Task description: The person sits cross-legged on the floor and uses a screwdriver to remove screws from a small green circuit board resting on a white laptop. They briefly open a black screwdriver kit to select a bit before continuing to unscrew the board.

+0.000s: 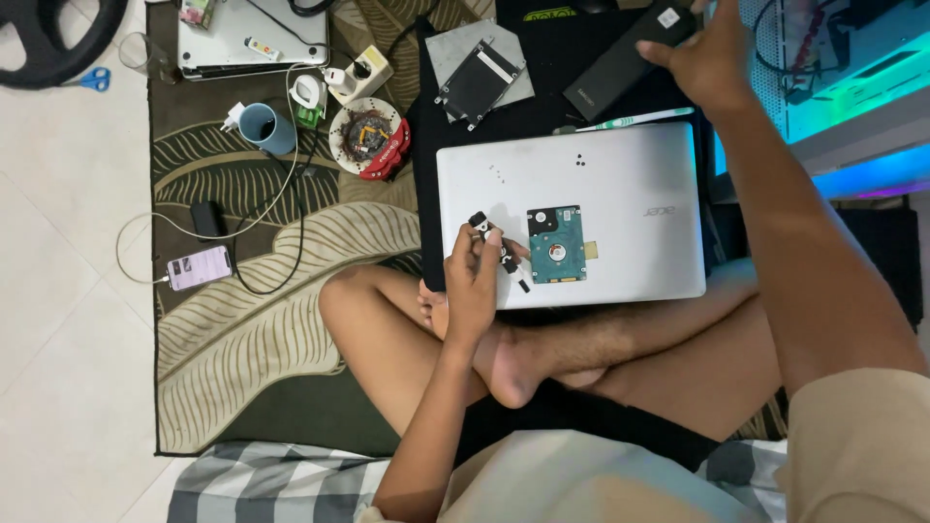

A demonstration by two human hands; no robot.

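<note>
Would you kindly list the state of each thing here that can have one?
Silver laptop: closed, lying across the legs.
Hard drive: out of any bay, circuit side up on the laptop.
Screwdriver: held in the left hand.
Black flat device: gripped by the right hand.
Drive caddy: empty.
Phone: screen lit, cable plugged in.
Blue mug: on its side.

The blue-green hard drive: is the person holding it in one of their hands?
No, the hard drive lies flat on the closed silver laptop, untouched, while the left hand holds a small black-and-white tool beside it.
</note>
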